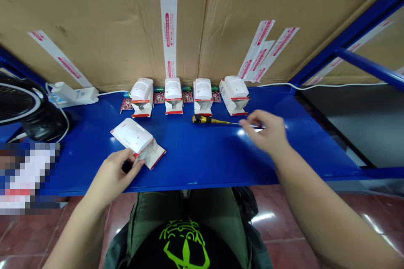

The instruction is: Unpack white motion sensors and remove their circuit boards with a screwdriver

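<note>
While pinching the open-ended carton (pixel 156 158), front-left of the screwdriver (pixel 217 121), with the left hand (pixel 110 173), keep the overlying sensor housing (pixel 135 134) level and steady the right hand (pixel 268 132), curled at the shaft (pixel 235 124) with grip unclear.

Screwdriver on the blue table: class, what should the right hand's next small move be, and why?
Probably move the right hand to the screwdriver's handle: the hand is at the end of the shaft, and the handle points away from it. The left hand is already holding an open-ended box.
</note>
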Available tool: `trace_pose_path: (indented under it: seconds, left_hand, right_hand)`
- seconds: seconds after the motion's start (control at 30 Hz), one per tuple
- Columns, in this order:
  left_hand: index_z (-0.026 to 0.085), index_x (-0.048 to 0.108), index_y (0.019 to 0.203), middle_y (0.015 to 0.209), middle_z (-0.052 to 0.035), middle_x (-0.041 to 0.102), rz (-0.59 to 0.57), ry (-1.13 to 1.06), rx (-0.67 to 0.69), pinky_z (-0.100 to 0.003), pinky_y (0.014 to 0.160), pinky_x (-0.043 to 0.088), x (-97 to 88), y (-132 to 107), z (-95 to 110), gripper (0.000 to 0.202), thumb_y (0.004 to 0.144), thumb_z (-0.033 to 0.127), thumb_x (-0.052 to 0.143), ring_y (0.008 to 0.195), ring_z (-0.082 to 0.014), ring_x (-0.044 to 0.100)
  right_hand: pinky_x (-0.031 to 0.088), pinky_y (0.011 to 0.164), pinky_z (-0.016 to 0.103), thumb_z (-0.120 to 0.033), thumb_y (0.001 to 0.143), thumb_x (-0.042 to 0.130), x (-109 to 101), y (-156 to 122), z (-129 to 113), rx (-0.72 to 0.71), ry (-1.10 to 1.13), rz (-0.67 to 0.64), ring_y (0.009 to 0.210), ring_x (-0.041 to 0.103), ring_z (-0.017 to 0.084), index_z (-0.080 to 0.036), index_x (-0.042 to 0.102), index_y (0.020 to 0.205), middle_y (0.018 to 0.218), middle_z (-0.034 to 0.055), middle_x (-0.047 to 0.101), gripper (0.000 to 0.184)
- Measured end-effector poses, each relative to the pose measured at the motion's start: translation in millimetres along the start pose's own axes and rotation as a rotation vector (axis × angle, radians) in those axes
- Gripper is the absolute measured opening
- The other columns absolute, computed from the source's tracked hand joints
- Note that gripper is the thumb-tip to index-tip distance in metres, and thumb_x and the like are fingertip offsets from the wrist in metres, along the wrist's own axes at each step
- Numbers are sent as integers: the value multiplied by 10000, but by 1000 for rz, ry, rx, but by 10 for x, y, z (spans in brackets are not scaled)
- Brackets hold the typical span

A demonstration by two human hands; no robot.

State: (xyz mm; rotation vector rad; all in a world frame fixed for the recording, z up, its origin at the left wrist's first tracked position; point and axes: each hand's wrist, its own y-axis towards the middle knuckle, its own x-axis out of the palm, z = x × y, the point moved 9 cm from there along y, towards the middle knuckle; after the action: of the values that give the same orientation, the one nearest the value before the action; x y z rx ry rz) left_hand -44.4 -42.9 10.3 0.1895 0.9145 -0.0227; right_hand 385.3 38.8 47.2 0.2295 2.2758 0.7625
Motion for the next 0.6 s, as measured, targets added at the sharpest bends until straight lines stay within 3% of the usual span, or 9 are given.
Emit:
trace_pose_path:
  seconds: [0.1,0.17,0.23,0.4,0.6]
  left_hand:
    - [266,678,800,735,-23,765,-49,-50,29,-305,553,498,182,-30,177,311,995,508,669,679,-229,708]
    - [265,713,870,788,-22,798,-63,-88,65,-316,594,534,295,-43,296,254,1024,462,664,704,-233,737]
    - [265,739,945,846,-24,827,-70,-116,127,-327,650,569,394,-44,415,184,1048,395,659,745,-235,772]
    - [264,711,983,908,-24,840,-35,-73,331,-358,746,587,517,-5,662,137,1084,263,618,809,-246,806]
    - [258,667,975,862,7,822,16,44,362,-388,765,556,537,54,705,121,1075,231,604,745,-241,794]
  right_hand:
    - [493,686,318,-361,1028,737,683,-231,-725,-129,136,-441,751,661,177,-255,798,950,862,20,699,145]
    - [560,820,345,-308,1069,716,1017,-408,-1104,-159,162,-599,883,729,194,-242,849,1053,1003,53,758,150]
    - [562,846,367,-294,1054,759,1280,-523,-1308,-135,121,-678,914,734,216,-228,868,1104,1019,64,762,137]
    - [530,831,373,-271,1002,837,1607,-521,-1278,25,37,-654,909,685,230,-202,831,968,958,59,718,77]
    - [504,829,351,-156,1016,785,1599,-472,-1177,33,164,-581,865,647,199,-222,764,868,916,22,654,163]
